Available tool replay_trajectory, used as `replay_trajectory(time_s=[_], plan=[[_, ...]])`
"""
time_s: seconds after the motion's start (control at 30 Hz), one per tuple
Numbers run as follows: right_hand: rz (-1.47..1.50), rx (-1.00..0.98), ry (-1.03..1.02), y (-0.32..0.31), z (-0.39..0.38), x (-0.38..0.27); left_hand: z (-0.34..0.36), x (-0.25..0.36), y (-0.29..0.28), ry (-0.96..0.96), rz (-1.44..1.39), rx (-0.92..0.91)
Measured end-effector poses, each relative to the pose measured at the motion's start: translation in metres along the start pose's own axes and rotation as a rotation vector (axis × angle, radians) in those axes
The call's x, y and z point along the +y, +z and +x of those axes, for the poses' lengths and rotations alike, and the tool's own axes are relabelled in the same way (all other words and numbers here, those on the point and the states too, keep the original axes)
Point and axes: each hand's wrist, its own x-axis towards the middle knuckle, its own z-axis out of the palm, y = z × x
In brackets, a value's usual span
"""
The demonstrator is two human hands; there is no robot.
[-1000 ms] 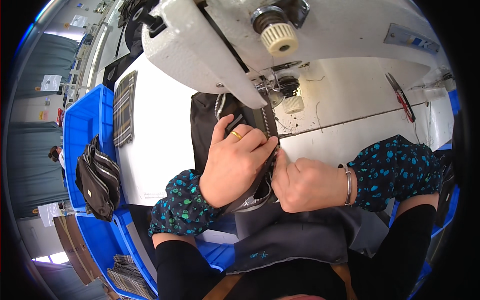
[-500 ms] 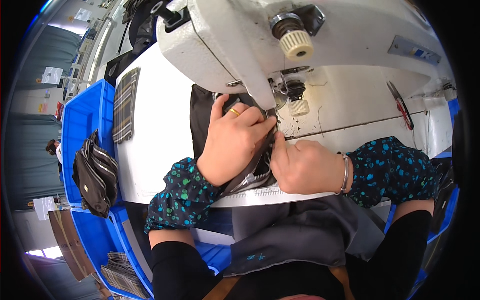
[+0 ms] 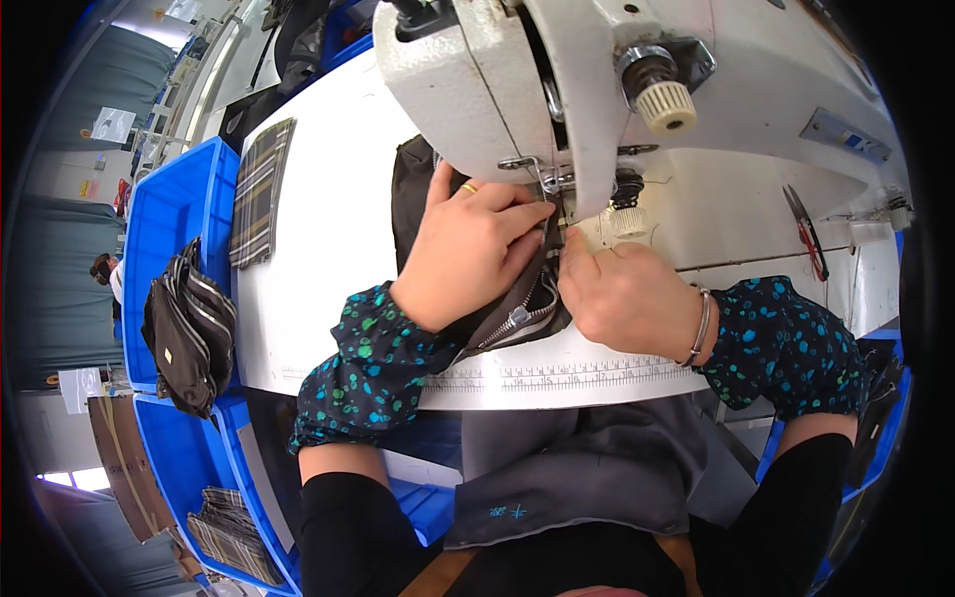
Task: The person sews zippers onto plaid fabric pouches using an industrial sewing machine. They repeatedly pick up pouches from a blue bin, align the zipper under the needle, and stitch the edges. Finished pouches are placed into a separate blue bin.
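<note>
Since a second ago, the left hand (image 3: 463, 244) and right hand (image 3: 632, 298) have come nearer the sewing machine (image 3: 477, 95), taking the dark zippered cloth (image 3: 410, 184) along. It lies partly under the machine now, so more seems fed through; before the machine, the ruler strip (image 3: 587, 376) shows barer. Fingers of both hands touch the cloth; whether they grip, I can't tell.
</note>
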Motion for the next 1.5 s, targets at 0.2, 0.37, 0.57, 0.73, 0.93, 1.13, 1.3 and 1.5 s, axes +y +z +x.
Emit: replay_trajectory(time_s=[0.2, 0.37, 0.57, 0.73, 0.93, 1.13, 1.3, 1.5], plan=[[0.024, -0.017, 0.042, -0.009, 0.001, 0.006, -0.013, -0.006, -0.025, -0.03, -0.001, -0.183], [0.129, -0.06, 0.276, -0.016, 0.007, 0.01, -0.01, -0.018, -0.019, -0.031, 0.038, -0.206], [0.402, -0.019, 0.257, -0.006, 0.008, 0.012, -0.013, -0.029, -0.027, -0.069, 0.044, -0.009], [0.481, 0.006, 0.048, -0.004, 0.005, 0.007, -0.017, -0.069, -0.048, -0.336, -0.027, 0.291], [0.305, 0.075, -0.06, -0.003, 0.0, 0.002, -0.011, -0.016, -0.027, -0.095, 0.284, 0.385], [0.203, 0.269, -0.064, -0.018, 0.003, 0.007, -0.028, 0.038, -0.006, 0.271, -0.368, 0.155], [0.186, 0.347, 0.097, -0.012, 0.002, 0.013, -0.022, 0.036, -0.017, 0.095, 0.115, -0.05], [0.209, 0.357, 0.184, -0.012, 0.004, 0.013, -0.034, 0.045, -0.024, 0.002, 0.402, -0.015]])
